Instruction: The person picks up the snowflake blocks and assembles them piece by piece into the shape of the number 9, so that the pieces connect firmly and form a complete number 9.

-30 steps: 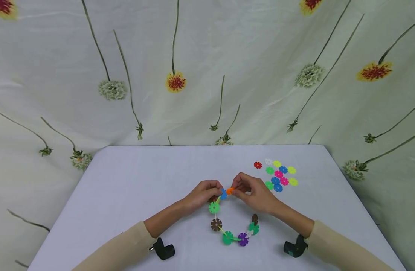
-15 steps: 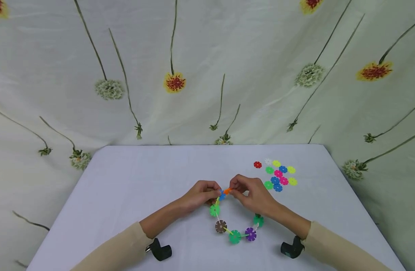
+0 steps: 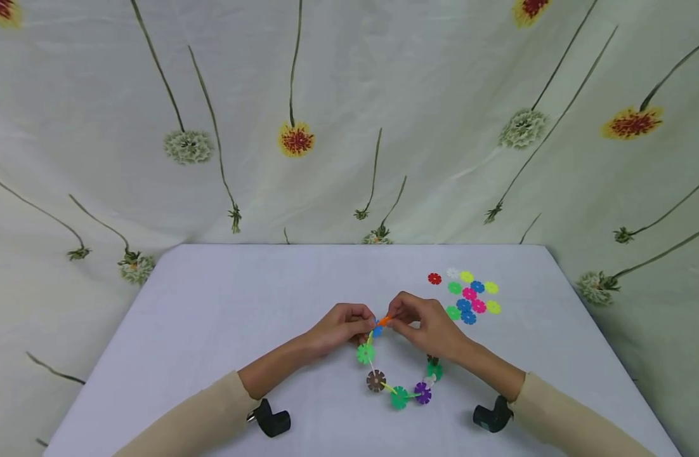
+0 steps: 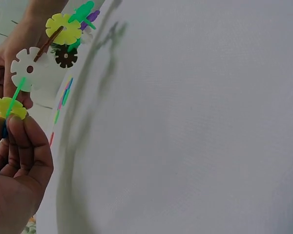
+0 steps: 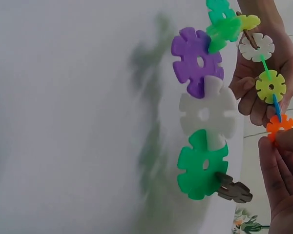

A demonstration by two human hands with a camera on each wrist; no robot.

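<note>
A curved chain of notched plastic flower discs hangs between my hands, above the table. My left hand [image 3: 339, 328] pinches it near its end, at a blue disc [image 3: 377, 330] beside a yellow disc [image 5: 271, 87]. The thumb and fingers of my right hand [image 3: 428, 322] pinch an orange disc [image 5: 279, 125]. That orange disc meets the edge of the blue one. Lower along the chain come a white disc [image 4: 27, 69], a purple disc [image 5: 195, 61] and a green disc [image 5: 201, 165]. A brown disc [image 5: 234, 189] forms the free end, under my right hand.
Loose flower discs in several colours lie flat at the back right of the white table [image 3: 258, 279], among them a red disc [image 3: 434, 278] and a yellow disc [image 3: 493, 307]. A flower-printed cloth [image 3: 338, 82] hangs behind. Both wrists carry black cameras [image 3: 272, 420].
The orange disc has turned edge-on and sits closer to the blue one. My right hand has shifted slightly left. The chain's lower part has swung right, its brown end now partly behind my right hand.
</note>
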